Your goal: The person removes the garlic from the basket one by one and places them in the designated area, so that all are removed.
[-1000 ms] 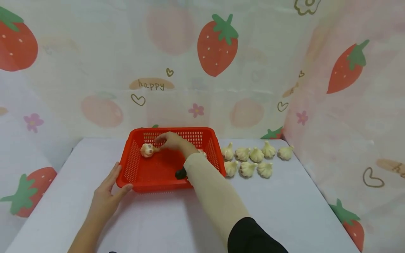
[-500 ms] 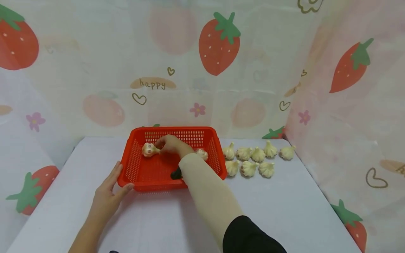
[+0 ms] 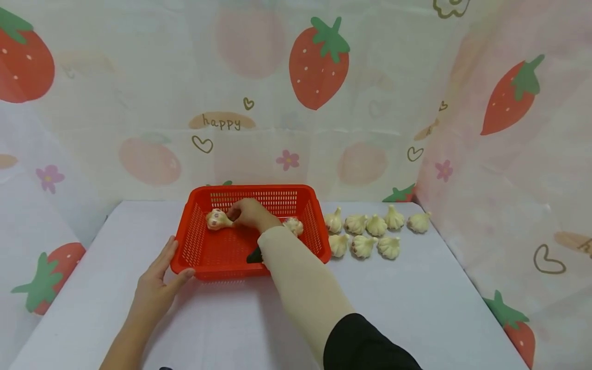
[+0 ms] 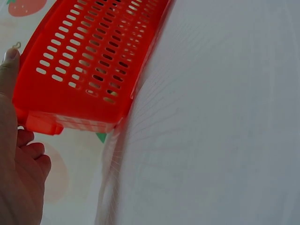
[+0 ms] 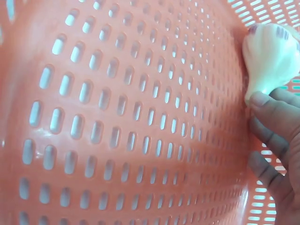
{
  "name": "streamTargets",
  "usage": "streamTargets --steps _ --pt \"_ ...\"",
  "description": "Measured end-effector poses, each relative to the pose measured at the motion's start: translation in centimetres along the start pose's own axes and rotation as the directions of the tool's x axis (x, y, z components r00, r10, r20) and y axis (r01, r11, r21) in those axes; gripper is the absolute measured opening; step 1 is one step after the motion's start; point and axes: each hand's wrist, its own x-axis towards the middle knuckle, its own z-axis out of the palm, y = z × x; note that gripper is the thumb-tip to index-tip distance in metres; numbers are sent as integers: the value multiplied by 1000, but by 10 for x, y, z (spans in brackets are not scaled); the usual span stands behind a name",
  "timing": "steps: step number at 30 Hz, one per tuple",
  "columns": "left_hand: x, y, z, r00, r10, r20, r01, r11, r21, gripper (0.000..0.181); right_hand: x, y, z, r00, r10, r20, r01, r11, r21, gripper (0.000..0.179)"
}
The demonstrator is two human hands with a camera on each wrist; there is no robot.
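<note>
A red plastic basket [image 3: 217,271] with slotted walls stands on the white table. My left hand [image 3: 154,294] holds its front left corner, the thumb on the front side and the fingers along the left side; the left wrist view shows the fingers below a tab on the basket. Inside, my right hand [image 3: 253,213] pinches the stem of a garlic bulb [image 3: 216,220]. In the right wrist view, the thumb lies on the narrow end of this garlic bulb [image 5: 272,54], against the basket's wall. A second garlic bulb [image 3: 293,226] lies at the basket's right, partly behind my right sleeve.
Several garlic bulbs [image 3: 363,246] lie in two rough rows just right of the basket. A strawberry-print cloth [image 3: 287,92] hangs behind the table [image 3: 222,329] and along its sides.
My right hand's fingers have closed in on the garlic bulb's stem, and the wrist has shifted slightly left, uncovering more of the second bulb. The left hand stays at the basket's corner.
</note>
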Motion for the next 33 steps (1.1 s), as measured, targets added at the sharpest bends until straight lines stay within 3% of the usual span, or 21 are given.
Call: streamTargets --steps 9,20,25,33 --pt "2 2 0 999 39 -22 -39 999 14 86 0 -4 -5 1000 19 -21 -20 998 -58 18" --pt "5 0 9 1000 27 4 -27 1000 -14 86 -7 -1 -17 1000 17 -18 -18 1000 -7 11" --pt "0 -1 10 999 43 -10 -43 999 2 86 -12 -8 -24 1000 13 -11 -14 1000 -27 9" --pt "-3 -3 2 998 50 -30 -49 999 13 86 -20 -30 -44 996 -16 -85 18 1000 25 5"
